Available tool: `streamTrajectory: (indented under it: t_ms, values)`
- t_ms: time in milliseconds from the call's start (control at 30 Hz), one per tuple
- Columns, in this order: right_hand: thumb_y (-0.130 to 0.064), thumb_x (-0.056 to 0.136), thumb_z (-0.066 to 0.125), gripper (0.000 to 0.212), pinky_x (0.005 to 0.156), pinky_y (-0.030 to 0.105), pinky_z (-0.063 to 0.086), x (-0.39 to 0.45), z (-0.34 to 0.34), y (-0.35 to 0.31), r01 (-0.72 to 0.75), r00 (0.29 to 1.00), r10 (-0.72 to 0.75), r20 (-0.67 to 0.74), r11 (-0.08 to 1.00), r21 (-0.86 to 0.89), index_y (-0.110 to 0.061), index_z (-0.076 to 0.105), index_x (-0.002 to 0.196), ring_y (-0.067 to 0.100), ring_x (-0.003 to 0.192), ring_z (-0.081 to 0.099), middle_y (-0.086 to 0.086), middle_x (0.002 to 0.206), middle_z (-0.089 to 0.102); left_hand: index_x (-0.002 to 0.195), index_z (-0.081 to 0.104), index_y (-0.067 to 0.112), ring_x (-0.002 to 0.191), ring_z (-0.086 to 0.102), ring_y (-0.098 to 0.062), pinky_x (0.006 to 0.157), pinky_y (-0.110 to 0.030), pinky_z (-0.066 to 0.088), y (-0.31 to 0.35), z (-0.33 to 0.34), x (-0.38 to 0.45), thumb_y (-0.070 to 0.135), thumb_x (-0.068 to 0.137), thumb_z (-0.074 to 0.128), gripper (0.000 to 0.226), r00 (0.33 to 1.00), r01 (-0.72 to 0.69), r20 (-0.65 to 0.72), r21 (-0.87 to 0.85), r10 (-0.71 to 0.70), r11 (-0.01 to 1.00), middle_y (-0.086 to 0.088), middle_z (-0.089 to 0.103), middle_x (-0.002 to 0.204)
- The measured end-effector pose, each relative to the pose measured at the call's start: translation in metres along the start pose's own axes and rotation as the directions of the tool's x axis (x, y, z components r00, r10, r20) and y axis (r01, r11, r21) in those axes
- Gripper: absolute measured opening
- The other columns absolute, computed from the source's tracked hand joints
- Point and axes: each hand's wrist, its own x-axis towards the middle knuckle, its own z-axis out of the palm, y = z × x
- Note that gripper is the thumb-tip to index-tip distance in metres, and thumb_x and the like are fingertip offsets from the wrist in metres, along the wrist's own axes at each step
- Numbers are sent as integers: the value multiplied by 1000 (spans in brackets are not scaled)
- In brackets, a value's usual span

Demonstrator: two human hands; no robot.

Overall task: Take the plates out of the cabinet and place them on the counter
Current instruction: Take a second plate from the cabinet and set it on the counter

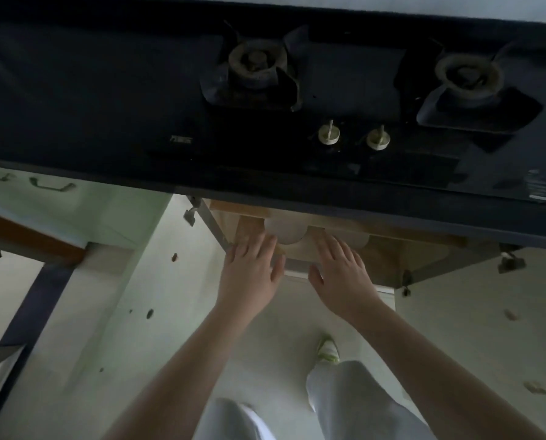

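Note:
Under the dark counter (74, 115) the cabinet (386, 265) stands open, showing a wooden floor. Pale round plates (286, 231) lie inside it near the front, partly hidden by the counter's edge; another plate (356, 238) shows just right of them. My left hand (252, 268) is stretched out flat, fingers apart, its tips at the left of the plates. My right hand (341, 271) reaches in beside it, fingers spread, tips at the right plate. Neither hand holds anything.
A black gas hob with two burners (259, 61) (468, 74) and two knobs (329, 134) fills the counter above the cabinet. The cabinet doors (157, 236) (475, 296) swing open to both sides. My legs and a shoe (327, 349) stand on the pale floor below.

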Motion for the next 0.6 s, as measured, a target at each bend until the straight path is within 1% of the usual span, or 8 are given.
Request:
streamTrajectory:
  t_ms: [67, 133, 267, 333, 433, 467, 533, 600]
  values:
    - [-38, 98, 35, 61, 120, 38, 12, 23, 21, 15, -1, 1000, 1, 6, 1000, -4, -18, 14, 153, 21, 148, 13, 5, 161, 16, 147, 39, 20, 141, 37, -26, 114, -48, 32, 3, 31, 22, 47, 100, 25, 55, 1000, 12, 7, -48, -12, 999, -2, 39, 154]
    - [-37, 98, 35, 62, 120, 39, 13, 46, 40, 29, -9, 1000, 9, -13, 1000, -8, -18, 13, 153, 22, 148, 12, 5, 161, 15, 148, 36, 21, 142, 36, -24, 114, -48, 32, -1, 59, 45, 48, 98, 20, 59, 1000, 19, -6, -86, -19, 996, -1, 39, 155]
    - [-39, 99, 33, 62, 118, 42, 15, 94, 70, 53, -47, 995, 48, -82, 999, 11, -19, 11, 153, 25, 147, 17, 6, 161, 17, 144, 42, 16, 131, 49, -24, 108, -46, 41, -16, 104, 97, 45, 99, 26, 56, 993, 17, -111, -147, -33, 989, -4, 53, 143]
    - [-40, 99, 33, 61, 116, 43, 19, 119, 85, 66, -59, 989, 60, -137, 998, 15, -20, 12, 153, 26, 145, 23, 6, 159, 21, 143, 44, 15, 124, 55, -26, 102, -45, 46, -23, 121, 123, 46, 100, 30, 55, 984, 11, -173, -182, -43, 983, -7, 57, 138]
    - [-39, 98, 34, 59, 114, 44, 24, 153, 107, 87, -45, 966, 45, -254, 999, 7, -20, 16, 151, 27, 141, 29, 6, 155, 28, 147, 39, 17, 121, 57, -27, 98, -42, 51, -31, 145, 160, 47, 101, 33, 56, 971, 23, -224, -247, -80, 969, -8, 52, 143]
    - [-38, 98, 34, 58, 113, 45, 25, 163, 112, 93, -51, 960, 53, -276, 999, 14, -21, 16, 151, 27, 140, 31, 7, 154, 28, 148, 37, 19, 118, 59, -28, 94, -42, 53, -33, 151, 170, 48, 101, 33, 56, 967, 29, -235, -266, -94, 964, -8, 52, 143]
    - [-37, 98, 36, 56, 109, 46, 30, 184, 119, 108, -58, 935, 68, -349, 998, 40, -20, 21, 149, 29, 134, 37, 8, 151, 33, 147, 37, 21, 102, 66, -28, 77, -39, 57, -38, 161, 188, 50, 100, 31, 55, 949, 36, -292, -279, -120, 960, -9, 62, 128]
    - [-37, 96, 37, 52, 103, 49, 38, 202, 123, 121, -54, 883, 54, -467, 998, 14, -18, 31, 144, 30, 126, 44, 9, 143, 41, 142, 43, 21, 88, 68, -27, 65, -35, 55, -44, 169, 202, 51, 100, 31, 53, 910, 22, -394, -269, -131, 963, -9, 70, 103]
